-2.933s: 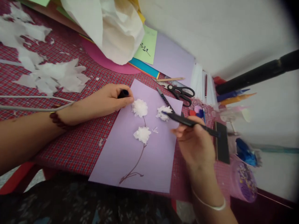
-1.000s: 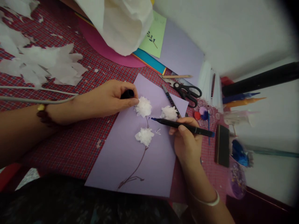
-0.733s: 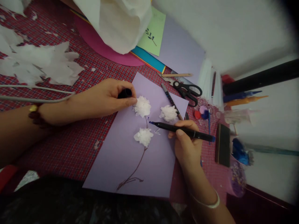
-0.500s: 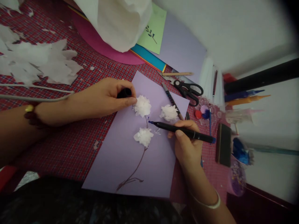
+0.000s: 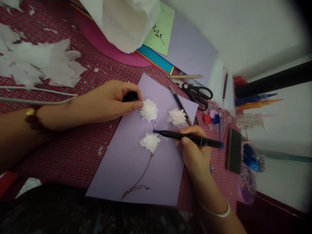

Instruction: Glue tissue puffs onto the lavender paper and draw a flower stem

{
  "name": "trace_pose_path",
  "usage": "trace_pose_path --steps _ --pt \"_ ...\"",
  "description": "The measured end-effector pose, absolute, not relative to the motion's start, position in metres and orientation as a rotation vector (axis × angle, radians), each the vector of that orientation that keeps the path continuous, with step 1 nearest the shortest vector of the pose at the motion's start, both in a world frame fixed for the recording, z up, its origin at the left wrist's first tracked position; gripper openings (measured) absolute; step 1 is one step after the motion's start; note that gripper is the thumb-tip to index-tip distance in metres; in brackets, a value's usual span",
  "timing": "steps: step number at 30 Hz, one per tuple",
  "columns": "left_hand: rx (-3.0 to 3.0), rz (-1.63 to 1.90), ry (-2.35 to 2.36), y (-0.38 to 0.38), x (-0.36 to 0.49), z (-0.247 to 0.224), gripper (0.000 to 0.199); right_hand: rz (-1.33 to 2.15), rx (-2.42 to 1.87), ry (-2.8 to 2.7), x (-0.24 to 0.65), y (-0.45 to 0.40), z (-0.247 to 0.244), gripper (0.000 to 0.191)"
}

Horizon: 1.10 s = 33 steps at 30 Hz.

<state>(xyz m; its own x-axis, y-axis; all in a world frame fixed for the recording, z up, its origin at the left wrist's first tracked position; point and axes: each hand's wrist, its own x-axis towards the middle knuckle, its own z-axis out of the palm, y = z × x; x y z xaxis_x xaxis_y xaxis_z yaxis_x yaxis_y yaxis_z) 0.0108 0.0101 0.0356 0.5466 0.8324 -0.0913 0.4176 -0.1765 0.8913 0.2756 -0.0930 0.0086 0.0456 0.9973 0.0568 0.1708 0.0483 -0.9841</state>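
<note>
My right hand (image 5: 195, 146) grips a black marker (image 5: 192, 139) with a blue tip. The tip touches the drawn stem between two white paper flowers, the upper one (image 5: 149, 110) and the lower one (image 5: 150, 142). A third white flower (image 5: 176, 117) sits to their right. All lie on a sheet of purple paper (image 5: 117, 169), which carries a brown drawn branch (image 5: 142, 177). My left hand (image 5: 122, 96) is closed around a black marker cap (image 5: 131, 96), its fingertips at the edge of the upper flower.
Black-handled scissors (image 5: 196, 92), a dark pen (image 5: 179, 102) and a wooden stick (image 5: 186, 76) lie beyond the sheet. White paper petals (image 5: 46, 61) cover the left of the checked cloth (image 5: 70, 156). A dark box (image 5: 233, 150) and a blue paint cup (image 5: 251, 157) stand right.
The marker tip has moved down along the stem, from just below the upper flower to just above the lower one. My left hand stays in place.
</note>
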Motion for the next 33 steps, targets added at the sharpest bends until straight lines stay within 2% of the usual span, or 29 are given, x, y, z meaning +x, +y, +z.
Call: trace_pose_path --steps 5,14,20,25,33 --pt "1.770 0.576 1.012 0.012 0.010 0.032 0.017 1.050 -1.278 -1.187 0.276 -0.091 0.012 0.006" --pt "1.796 0.496 1.025 0.009 0.009 0.038 0.017 0.994 -1.364 -1.321 0.279 -0.096 0.010 0.008" --pt "1.824 0.474 1.011 0.010 0.008 0.037 0.020 1.076 -1.272 -1.241 0.276 -0.091 0.013 0.007" --pt "1.798 0.508 1.017 0.010 0.008 0.039 0.018 1.057 -1.259 -1.230 0.272 -0.088 0.017 0.021" --pt "1.828 0.563 1.027 0.014 0.011 0.030 0.019 1.059 -1.282 -1.298 0.269 -0.090 0.009 0.011"
